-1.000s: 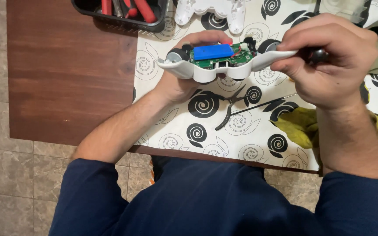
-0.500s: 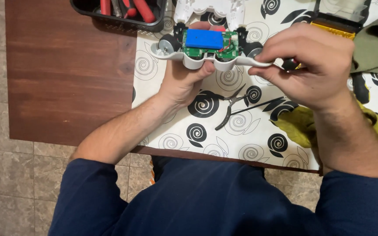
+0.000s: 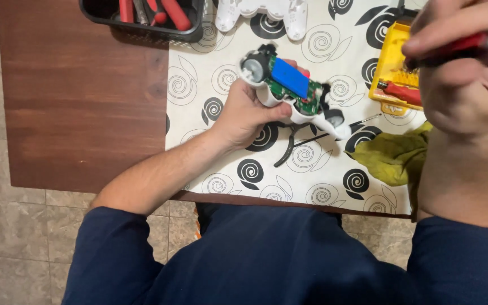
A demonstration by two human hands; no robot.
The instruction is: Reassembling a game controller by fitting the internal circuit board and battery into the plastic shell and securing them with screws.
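Observation:
My left hand (image 3: 248, 113) grips an opened white game controller (image 3: 290, 90), tilted down to the right, with its green circuit board and blue battery showing. My right hand (image 3: 469, 73) is raised at the right, close to the camera, and is closed on a red-handled screwdriver (image 3: 453, 48). The screwdriver's tip is hidden. Under the controller, black pliers (image 3: 292, 141) lie on the white cloth with black spirals (image 3: 221, 169).
A yellow bit case (image 3: 390, 68) with a red tool lies at the right. The controller's white back shell (image 3: 261, 10) lies at the top. A black basket (image 3: 148, 20) holds red-handled tools. A yellow-green rag (image 3: 393, 158) lies at the right. The brown table (image 3: 80, 101) extends left.
My right hand left the controller and rose to the right with the screwdriver. My left hand turned the controller so that it slants down to the right. The yellow case came into view.

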